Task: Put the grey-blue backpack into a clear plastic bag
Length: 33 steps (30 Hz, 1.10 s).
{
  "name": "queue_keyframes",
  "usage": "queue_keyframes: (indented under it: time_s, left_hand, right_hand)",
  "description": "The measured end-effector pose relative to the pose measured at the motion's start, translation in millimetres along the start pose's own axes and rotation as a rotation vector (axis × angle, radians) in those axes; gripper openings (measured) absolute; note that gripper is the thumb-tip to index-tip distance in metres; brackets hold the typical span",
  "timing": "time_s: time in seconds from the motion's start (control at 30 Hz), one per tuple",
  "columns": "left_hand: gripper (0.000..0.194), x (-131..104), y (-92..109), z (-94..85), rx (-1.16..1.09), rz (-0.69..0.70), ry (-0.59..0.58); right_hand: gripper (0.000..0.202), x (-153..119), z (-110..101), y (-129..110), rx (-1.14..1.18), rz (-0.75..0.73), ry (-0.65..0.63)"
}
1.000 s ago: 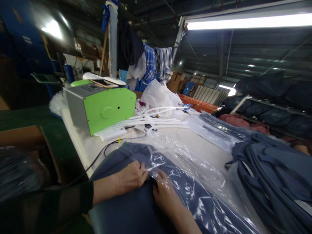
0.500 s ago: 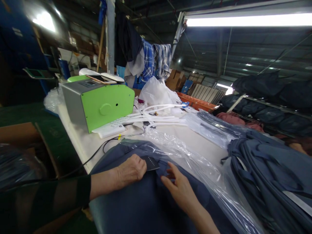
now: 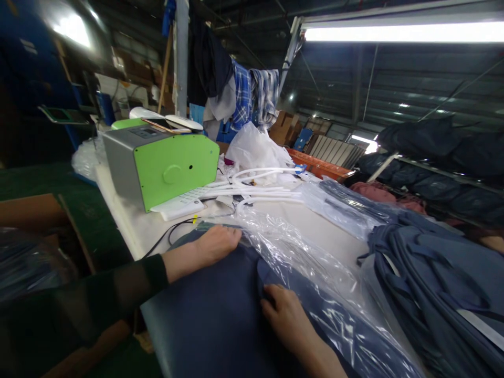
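A folded dark blue garment (image 3: 212, 320) is lying at the near edge of the white table (image 3: 338, 239), partly covered by a clear plastic bag (image 3: 311, 278) that is trailing off to the right. The left hand (image 3: 214, 244) is being laid on the far end of the garment, at the mouth of the bag; its fingers are curled downward against the cloth, and whether anything is being pinched under them cannot be told. The right hand (image 3: 285, 315) is being pressed on the garment nearer the camera, its fingers bent and tucked at a fold of the cloth beside the bag's edge; a definite grip cannot be made out.

Beyond the left hand, a green and grey machine (image 3: 161, 165) is standing on the far left of the table, with a white remote-like keypad (image 3: 177, 207) lying just in front of it. White plastic hangers (image 3: 255, 191) are lying near the table's middle. A heap of blue garments (image 3: 437, 273) is resting at the right.
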<state>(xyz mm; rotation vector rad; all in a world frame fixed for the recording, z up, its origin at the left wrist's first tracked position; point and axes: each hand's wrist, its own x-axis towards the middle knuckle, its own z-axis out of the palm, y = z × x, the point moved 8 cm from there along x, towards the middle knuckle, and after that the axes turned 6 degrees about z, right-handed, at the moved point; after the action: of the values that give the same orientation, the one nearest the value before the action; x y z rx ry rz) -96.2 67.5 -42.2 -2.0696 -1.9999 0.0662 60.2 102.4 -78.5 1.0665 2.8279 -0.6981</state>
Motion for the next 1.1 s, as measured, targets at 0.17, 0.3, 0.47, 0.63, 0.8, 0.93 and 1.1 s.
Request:
queue_keyframes:
  time_s: [0.17,0.3,0.47,0.63,0.8,0.93,1.1]
  left_hand:
    - [0.027,4.5,-7.5,11.0,0.020,-0.005,-0.008]
    - [0.041,-24.8,28.1,6.2,0.117,0.154,0.011]
    - [0.042,-63.7,111.4,10.6,0.357,0.446,0.129]
    - [0.040,-65.4,132.8,22.2,0.366,0.419,0.137]
    - [0.038,-66.8,118.6,16.6,0.322,0.454,0.155]
    - [0.037,-67.8,107.1,15.7,0.266,0.444,0.132]
    - [0.031,-68.4,94.7,17.1,0.013,0.433,-0.003]
  right_hand:
    - [0.022,-3.4,-6.7,14.6,0.197,-0.002,0.014]
    - [0.030,-4.5,-16.4,22.2,0.314,0.061,0.090]
    - [0.037,-4.8,-19.5,0.8,0.334,0.009,0.252]
    - [0.044,-6.1,11.6,-11.7,0.192,0.010,0.280]
    - [0.043,-8.4,30.4,-9.1,0.051,0.077,0.171]
    - [0.041,-10.5,26.0,-15.8,-0.023,0.066,0.191]
    - [0.045,-10.2,38.5,-28.8,-0.156,0.013,0.257]
